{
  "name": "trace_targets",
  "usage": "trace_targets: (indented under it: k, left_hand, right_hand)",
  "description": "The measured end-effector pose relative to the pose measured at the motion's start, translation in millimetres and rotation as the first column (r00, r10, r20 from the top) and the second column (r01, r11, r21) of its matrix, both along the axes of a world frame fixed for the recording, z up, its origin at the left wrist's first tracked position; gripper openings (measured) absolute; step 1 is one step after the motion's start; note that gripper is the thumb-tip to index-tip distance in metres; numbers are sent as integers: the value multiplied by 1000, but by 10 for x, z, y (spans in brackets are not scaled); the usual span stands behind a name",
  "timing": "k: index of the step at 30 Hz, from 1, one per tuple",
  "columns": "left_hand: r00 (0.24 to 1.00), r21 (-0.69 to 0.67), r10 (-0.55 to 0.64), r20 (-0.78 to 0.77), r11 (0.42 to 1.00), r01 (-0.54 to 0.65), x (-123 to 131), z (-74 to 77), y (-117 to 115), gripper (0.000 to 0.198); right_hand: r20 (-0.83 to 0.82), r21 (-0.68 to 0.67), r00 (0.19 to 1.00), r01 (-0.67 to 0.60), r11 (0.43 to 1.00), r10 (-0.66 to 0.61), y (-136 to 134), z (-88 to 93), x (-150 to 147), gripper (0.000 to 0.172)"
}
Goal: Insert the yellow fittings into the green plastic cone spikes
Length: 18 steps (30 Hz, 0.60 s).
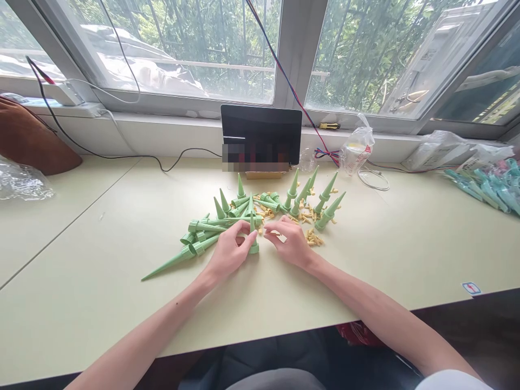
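My left hand (233, 246) grips a green plastic plant-watering spike (252, 238) that stands point up on the table. Just to its right, my right hand (290, 241) pinches a small yellow plastic piece (278, 234), mostly covered by the fingers. Several green spikes (174, 262) lie in a heap beside and behind my left hand, and a few there stand upright. Behind my right hand, several more spikes (327, 212) stand point up, tilted, with yellow pieces showing at their sides. Loose yellow pieces (313, 238) lie around them.
A tablet with a dark screen (262, 132) leans near the window sill behind the heap. Cables (162, 165) cross the table's back. A plastic bag with a cup (356, 151) stands back right; turquoise packets (487, 187) lie far right. A brown bag (32, 138) sits far left.
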<state>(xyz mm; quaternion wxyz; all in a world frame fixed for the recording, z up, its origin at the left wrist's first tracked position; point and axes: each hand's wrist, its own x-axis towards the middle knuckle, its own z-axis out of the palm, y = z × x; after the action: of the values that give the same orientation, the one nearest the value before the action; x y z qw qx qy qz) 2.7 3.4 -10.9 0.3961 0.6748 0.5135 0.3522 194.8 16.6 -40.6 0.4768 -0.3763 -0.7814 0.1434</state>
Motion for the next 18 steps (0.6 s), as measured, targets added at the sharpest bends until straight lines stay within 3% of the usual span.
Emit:
trace_targets:
  k: [18]
  left_hand:
    - [1000, -25, 13, 0, 1000, -13, -3, 0, 2, 26]
  right_hand:
    - [-43, -80, 998, -42, 996, 38, 19, -51, 7, 13]
